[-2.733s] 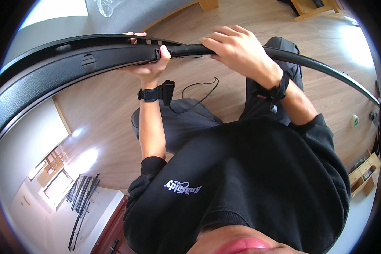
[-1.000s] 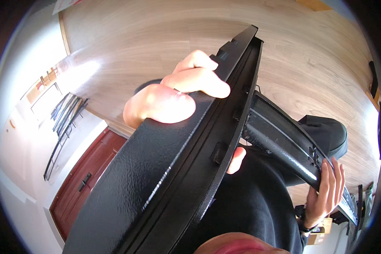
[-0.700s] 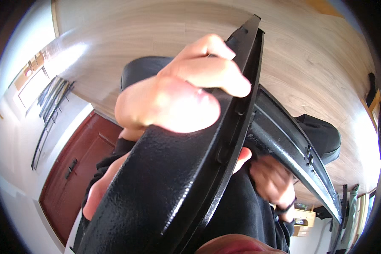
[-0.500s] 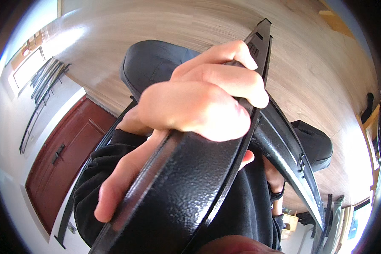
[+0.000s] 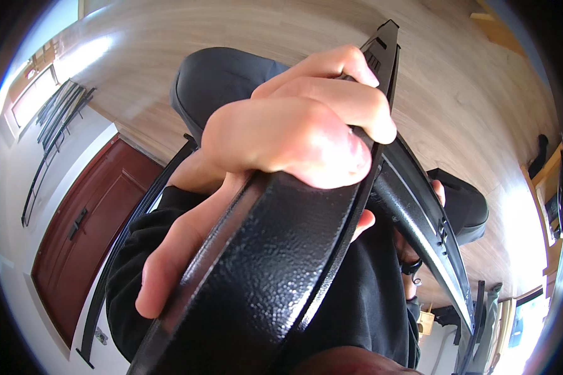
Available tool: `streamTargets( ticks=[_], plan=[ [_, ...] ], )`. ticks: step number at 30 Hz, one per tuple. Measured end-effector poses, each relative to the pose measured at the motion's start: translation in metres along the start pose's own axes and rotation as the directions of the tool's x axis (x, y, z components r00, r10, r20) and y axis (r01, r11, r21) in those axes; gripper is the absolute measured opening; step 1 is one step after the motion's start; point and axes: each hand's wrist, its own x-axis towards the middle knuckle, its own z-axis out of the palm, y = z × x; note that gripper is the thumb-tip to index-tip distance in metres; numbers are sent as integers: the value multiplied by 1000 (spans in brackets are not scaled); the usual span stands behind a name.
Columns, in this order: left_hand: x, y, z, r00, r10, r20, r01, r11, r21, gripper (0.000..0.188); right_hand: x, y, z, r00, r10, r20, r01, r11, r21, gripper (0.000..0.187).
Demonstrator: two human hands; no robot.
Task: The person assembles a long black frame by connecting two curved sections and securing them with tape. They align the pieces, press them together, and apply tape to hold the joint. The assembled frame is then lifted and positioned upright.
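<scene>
A broad black metal beam with a pebbled finish runs from the lower edge up to a narrow far end. My left hand is wrapped over its middle, several fingers curled across the top and one digit stretched along its left side. A second black metal beam with small fittings slants down to the right from beneath the first. My right hand is behind this second beam, mostly hidden, with fingertips showing past its right edge. One fingertip shows under the first beam; I cannot tell whose hand it belongs to.
My bent legs in dark trousers rest on the wood-look floor. At left are a dark red door, a black rail and a stack of dark bars. Wooden furniture stands at the right.
The view has shifted slightly. Fingertips of my right hand have come into sight at the second beam's right edge. My left hand keeps its hold on the first beam.
</scene>
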Motion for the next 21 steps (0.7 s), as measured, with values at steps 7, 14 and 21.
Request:
streamTargets(
  ticks=[7,14,21],
  plan=[
    [31,-2,-21,993,21,117,-8,994,-112,101,18,4,17,978,178,109,-196,963,187,73],
    [76,-26,-19,980,176,88,-181,982,54,95,1,9,82,982,-124,139,183,513,-839,69],
    [99,-53,-35,959,280,-53,-272,955,117,90,0,21,86,956,-261,136,276,954,-113,65]
  ],
)
